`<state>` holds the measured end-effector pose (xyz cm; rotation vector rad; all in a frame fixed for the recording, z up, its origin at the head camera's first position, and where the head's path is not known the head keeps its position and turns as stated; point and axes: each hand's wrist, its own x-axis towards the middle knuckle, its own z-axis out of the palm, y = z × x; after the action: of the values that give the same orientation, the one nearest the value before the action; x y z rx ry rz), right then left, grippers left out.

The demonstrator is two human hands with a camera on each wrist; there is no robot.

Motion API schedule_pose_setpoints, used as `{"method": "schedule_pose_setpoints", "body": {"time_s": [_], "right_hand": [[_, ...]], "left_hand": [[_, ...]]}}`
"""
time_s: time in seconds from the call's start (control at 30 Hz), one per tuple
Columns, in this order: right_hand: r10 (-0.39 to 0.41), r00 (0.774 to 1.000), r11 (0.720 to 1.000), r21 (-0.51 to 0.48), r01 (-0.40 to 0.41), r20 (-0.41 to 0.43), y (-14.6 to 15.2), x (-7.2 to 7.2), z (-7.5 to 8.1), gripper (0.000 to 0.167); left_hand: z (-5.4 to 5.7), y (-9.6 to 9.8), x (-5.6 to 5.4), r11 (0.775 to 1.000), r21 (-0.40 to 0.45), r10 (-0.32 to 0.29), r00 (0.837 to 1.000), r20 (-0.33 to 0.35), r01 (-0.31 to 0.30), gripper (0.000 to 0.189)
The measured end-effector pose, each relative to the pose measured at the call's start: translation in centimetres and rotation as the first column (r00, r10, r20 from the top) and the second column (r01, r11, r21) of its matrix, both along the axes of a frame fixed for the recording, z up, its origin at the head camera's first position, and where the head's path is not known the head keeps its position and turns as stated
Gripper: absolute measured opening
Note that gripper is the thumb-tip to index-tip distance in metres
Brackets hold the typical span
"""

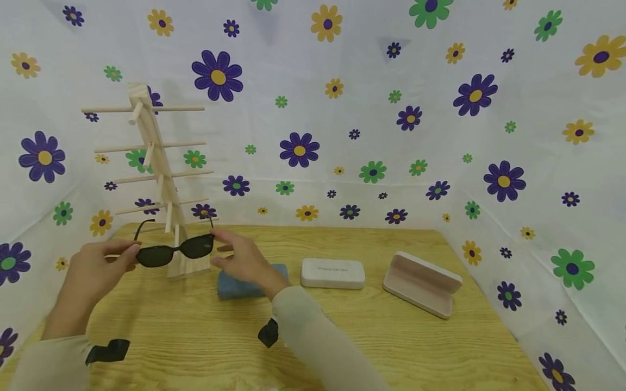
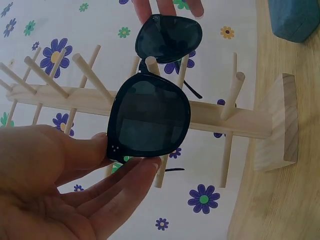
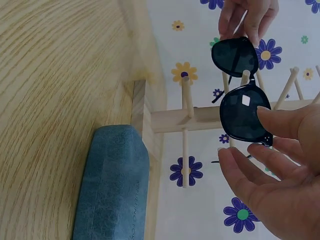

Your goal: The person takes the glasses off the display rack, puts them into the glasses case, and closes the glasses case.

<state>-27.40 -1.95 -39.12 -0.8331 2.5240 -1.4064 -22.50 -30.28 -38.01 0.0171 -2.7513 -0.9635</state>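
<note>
Black sunglasses (image 1: 197, 247), their arms unfolded toward the wooden display stand (image 1: 158, 138), are held level in front of its lowest pegs. A peg end shows right at the bridge; I cannot tell whether they touch. My left hand (image 1: 93, 271) pinches the left hinge corner between thumb and fingers. At the other hinge, my right hand (image 1: 244, 258) holds the frame, its thumb in front of the lens edge and fingers behind. Below the right hand lies a blue glasses case (image 3: 115, 180), partly hidden by the hand and wrist in the head view.
A white closed glasses case (image 1: 332, 273) lies right of the blue one. Farther right stands an opened case (image 1: 420, 285) with a pinkish inside. All rest on a wood-grain table (image 1: 342, 336), enclosed by a flower-printed white cloth (image 1: 274, 119). Bare pegs stick out higher on the stand.
</note>
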Motion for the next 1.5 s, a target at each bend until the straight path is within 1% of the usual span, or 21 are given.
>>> {"method": "schedule_pose_setpoints", "body": {"time_s": [0.17, 0.27, 0.37, 0.47, 0.6, 0.7, 0.8, 0.9, 1.03, 1.13, 1.3, 1.37, 1.5], "right_hand": [[0.005, 0.999, 1.0, -0.01, -0.005, -0.042, 0.5, 0.5, 0.5, 0.06], [-0.009, 0.998, 1.0, -0.022, 0.008, -0.06, 1.1, 0.9, 1.0, 0.059], [-0.025, 0.998, 0.998, -0.053, 0.021, -0.06, 1.7, 1.3, 1.5, 0.056], [-0.036, 0.998, 0.996, -0.088, 0.031, -0.052, 2.4, 1.7, 1.8, 0.052], [-0.049, 0.997, 0.994, -0.101, 0.043, -0.061, 3.4, 2.0, 1.9, 0.049], [-0.062, 0.996, 0.993, -0.107, 0.055, -0.059, 4.2, 2.2, 1.9, 0.047], [-0.078, 0.996, 0.99, -0.121, 0.071, -0.048, 5.0, 2.5, 2.1, 0.045], [-0.089, 0.995, 0.988, -0.132, 0.083, -0.044, 5.8, 3.0, 2.4, 0.041], [-0.098, 0.994, 0.986, -0.139, 0.09, -0.05, 7.0, 3.3, 2.8, 0.038], [-0.115, 0.992, 0.985, -0.136, 0.106, -0.058, 8.0, 3.4, 2.7, 0.039], [-0.146, 0.986, 0.982, -0.134, 0.135, -0.076, 9.6, 3.5, 2.4, 0.044], [-0.164, 0.984, 0.978, -0.139, 0.153, -0.075, 10.2, 3.7, 2.4, 0.046], [-0.229, 0.972, 0.964, -0.148, 0.219, -0.056, 11.5, 4.0, 2.1, 0.051]], "left_hand": [[0.4, 0.4, 0.7, 0.998, 0.055, 0.022, 1.0, 0.015, -0.023, 0.05], [0.9, 0.7, 1.3, 0.998, 0.067, 0.016, 1.0, -0.004, -0.016, 0.048], [1.6, 1.3, 1.9, 0.997, 0.08, -0.002, 1.0, -0.018, 0.004, 0.046], [2.3, 2.0, 2.5, 0.997, 0.065, -0.026, 0.999, -0.026, 0.028, 0.043], [3.0, 3.0, 3.3, 0.997, 0.055, -0.049, 0.999, -0.013, 0.049, 0.042], [3.4, 3.7, 3.7, 0.995, 0.071, -0.064, 0.998, 0.009, 0.064, 0.043], [3.6, 4.3, 3.8, 0.992, 0.094, -0.086, 0.996, 0.027, 0.083, 0.044], [3.7, 4.9, 3.8, 0.986, 0.12, -0.117, 0.993, 0.025, 0.113, 0.042], [3.6, 5.9, 3.8, 0.98, 0.124, -0.16, 0.986, 0.04, 0.154, 0.041], [3.6, 6.6, 3.7, 0.974, 0.139, -0.188, 0.98, 0.07, 0.177, 0.041], [3.7, 8.1, 3.3, 0.959, 0.184, -0.235, 0.969, 0.079, 0.218, 0.04], [3.6, 8.8, 3.1, 0.949, 0.202, -0.263, 0.961, 0.08, 0.243, 0.045], [3.1, 10.6, 2.7, 0.926, 0.255, -0.314, 0.943, 0.11, 0.278, 0.07]]}}
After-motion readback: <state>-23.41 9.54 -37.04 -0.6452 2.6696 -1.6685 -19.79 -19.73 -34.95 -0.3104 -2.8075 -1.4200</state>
